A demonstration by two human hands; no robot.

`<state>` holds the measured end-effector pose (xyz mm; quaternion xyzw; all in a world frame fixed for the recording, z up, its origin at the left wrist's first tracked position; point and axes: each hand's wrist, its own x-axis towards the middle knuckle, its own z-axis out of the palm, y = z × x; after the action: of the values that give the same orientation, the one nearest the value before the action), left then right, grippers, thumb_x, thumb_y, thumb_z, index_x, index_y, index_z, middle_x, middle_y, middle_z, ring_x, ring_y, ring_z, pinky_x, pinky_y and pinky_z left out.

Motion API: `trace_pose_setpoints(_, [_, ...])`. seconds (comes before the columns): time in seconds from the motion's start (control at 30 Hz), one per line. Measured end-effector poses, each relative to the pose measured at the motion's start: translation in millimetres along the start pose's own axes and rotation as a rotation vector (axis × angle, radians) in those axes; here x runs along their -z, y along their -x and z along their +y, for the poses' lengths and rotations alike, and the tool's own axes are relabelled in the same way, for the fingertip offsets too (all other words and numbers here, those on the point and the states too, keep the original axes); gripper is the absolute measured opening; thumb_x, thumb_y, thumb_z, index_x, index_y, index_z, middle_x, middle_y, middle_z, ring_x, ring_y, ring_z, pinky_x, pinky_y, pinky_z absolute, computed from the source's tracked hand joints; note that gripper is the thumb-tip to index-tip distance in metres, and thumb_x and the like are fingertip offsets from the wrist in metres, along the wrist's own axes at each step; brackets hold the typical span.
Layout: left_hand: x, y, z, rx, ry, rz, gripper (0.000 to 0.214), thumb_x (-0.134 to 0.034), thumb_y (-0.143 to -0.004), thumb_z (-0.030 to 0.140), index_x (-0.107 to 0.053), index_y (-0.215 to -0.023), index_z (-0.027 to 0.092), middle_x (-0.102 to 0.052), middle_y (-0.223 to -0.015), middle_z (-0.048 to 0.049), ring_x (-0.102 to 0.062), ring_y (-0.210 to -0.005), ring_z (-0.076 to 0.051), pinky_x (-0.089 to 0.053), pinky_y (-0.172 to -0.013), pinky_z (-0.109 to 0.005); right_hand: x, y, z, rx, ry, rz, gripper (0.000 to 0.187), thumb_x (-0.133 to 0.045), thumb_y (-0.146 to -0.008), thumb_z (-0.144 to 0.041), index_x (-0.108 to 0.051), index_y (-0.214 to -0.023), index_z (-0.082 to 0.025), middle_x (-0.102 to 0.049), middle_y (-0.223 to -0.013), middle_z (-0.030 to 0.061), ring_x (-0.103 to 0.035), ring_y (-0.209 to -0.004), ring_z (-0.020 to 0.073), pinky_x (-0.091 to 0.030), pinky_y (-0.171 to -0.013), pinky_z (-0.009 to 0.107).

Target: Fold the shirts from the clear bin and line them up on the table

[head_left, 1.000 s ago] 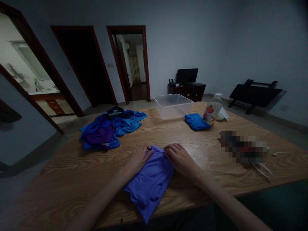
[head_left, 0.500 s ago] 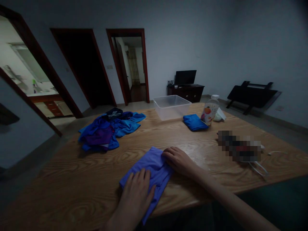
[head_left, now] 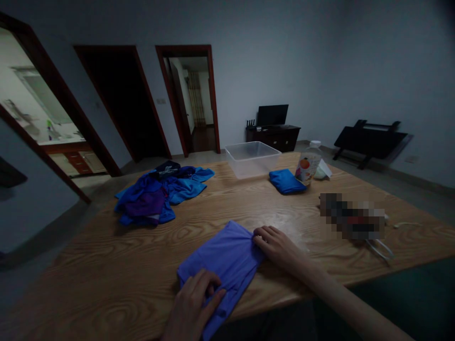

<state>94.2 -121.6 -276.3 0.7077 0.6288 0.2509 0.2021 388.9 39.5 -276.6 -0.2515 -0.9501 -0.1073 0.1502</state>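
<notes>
A purple folded garment (head_left: 223, 251) lies slanting on the wooden table in front of me, its lower end reaching over the near edge. My right hand (head_left: 275, 241) is closed on its right-hand edge, fingers curled and small creases running out from them. On the lower left part rests my left hand (head_left: 197, 296), its fingers bent inward and the thumb close to the index fingertip, closed on the cloth. Whether the garment is a shirt or something else cannot be seen.
A heap of blue and purple clothes (head_left: 156, 194) lies at the table's left. Toward the back stand a clear plastic bin (head_left: 250, 163), a folded blue cloth (head_left: 287, 181) and a bottle (head_left: 308, 163). Blurred-out items (head_left: 351, 218) with a white cord lie at right.
My left hand has gone from lying flat to bent fingers and shifted down slightly. My right hand has moved a little to the right, with the garment's edge drawn along and spread wider.
</notes>
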Motion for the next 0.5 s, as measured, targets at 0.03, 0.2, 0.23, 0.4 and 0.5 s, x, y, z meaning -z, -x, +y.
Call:
trace_pose_setpoints(0.03, [2.0, 2, 1, -0.036, -0.007, 0.014, 0.022, -0.064, -0.105, 0.047, -0.074, -0.101, 0.027, -0.073, -0.094, 0.0001, -0.072, -0.088, -0.019, -0.054, -0.082, -0.028, 1, 1, -2, -0.023, -0.032, 0.023, 0.016, -0.063, -0.102, -0.011, -0.065, -0.117, -0.017, -0.068, -0.125, 0.0120, -0.064, -0.107, 0.0271, -0.054, -0.096, 0.043])
trace_pose_setpoints(0.2, [13.3, 9, 4, -0.154, -0.071, -0.032, 0.031, -0.060, -0.105, 0.057, -0.076, -0.106, 0.030, -0.077, -0.098, -0.0013, -0.075, -0.090, -0.020, -0.057, -0.081, -0.027, 20, -2, -16, -0.066, -0.213, 0.056, 0.019, -0.056, -0.105, -0.015, -0.063, -0.123, -0.018, -0.066, -0.133, 0.0138, -0.062, -0.119, 0.0283, -0.052, -0.104, 0.047])
trace_pose_setpoints(0.23, [13.5, 11, 1, -0.145, -0.085, -0.057, 0.033, -0.061, -0.103, 0.059, -0.076, -0.109, 0.030, -0.078, -0.100, -0.0020, -0.075, -0.092, -0.021, -0.058, -0.082, -0.028, 23, -3, -19, -0.071, -0.252, 0.027, 0.019, -0.055, -0.106, -0.018, -0.064, -0.123, -0.019, -0.066, -0.131, 0.0126, -0.062, -0.119, 0.0279, -0.051, -0.105, 0.047])
trace_pose_setpoints(0.4, [8.2, 15, -12, -0.113, -0.152, -0.108, 0.042, -0.060, -0.102, 0.063, -0.074, -0.126, 0.031, -0.081, -0.106, -0.0045, -0.078, -0.091, -0.023, -0.063, -0.086, -0.033, 15, -8, -32, -0.302, -0.295, -0.023, 0.022, -0.044, -0.114, -0.031, -0.063, -0.118, -0.020, -0.069, -0.118, 0.0106, -0.065, -0.109, 0.0262, -0.052, -0.102, 0.045])
trace_pose_setpoints(0.5, [5.1, 5, -8, -0.234, -0.246, 0.002, 0.037, -0.047, -0.111, 0.047, -0.073, -0.134, 0.033, -0.079, -0.123, -0.0061, -0.077, -0.108, -0.025, -0.062, -0.098, -0.039, 2, -20, -37, -0.474, -0.254, -0.010, 0.029, -0.048, -0.113, -0.041, -0.063, -0.119, -0.017, -0.071, -0.116, 0.0132, -0.068, -0.109, 0.0285, -0.052, -0.098, 0.043])
